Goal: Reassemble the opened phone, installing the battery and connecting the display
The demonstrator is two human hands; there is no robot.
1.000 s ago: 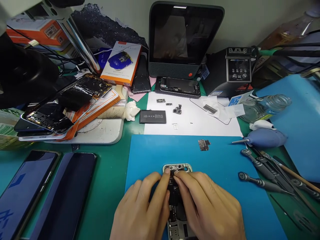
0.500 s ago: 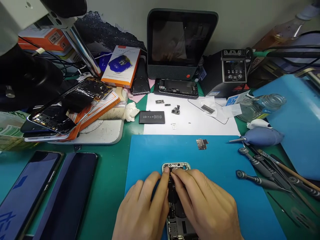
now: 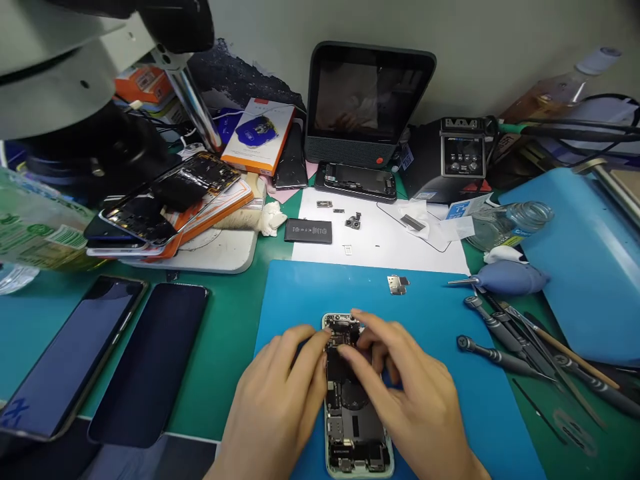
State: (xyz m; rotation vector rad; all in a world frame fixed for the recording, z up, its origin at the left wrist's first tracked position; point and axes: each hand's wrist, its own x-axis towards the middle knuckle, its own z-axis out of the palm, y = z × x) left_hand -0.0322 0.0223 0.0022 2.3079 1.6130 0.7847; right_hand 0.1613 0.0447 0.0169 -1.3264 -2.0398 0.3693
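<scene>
Blue mat (image 3: 440,320) under opened phone (image 3: 353,427), more exposed than before; both hands' (image 3: 350,393) fingertips (image 3: 320,339) still pinching its top parts.

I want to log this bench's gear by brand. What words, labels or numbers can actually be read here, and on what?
None can be read for certain.
Battery: white print, too small.
Black station: top line blurred.
Orange box: print too small.
Green packet: label blurred.
</scene>
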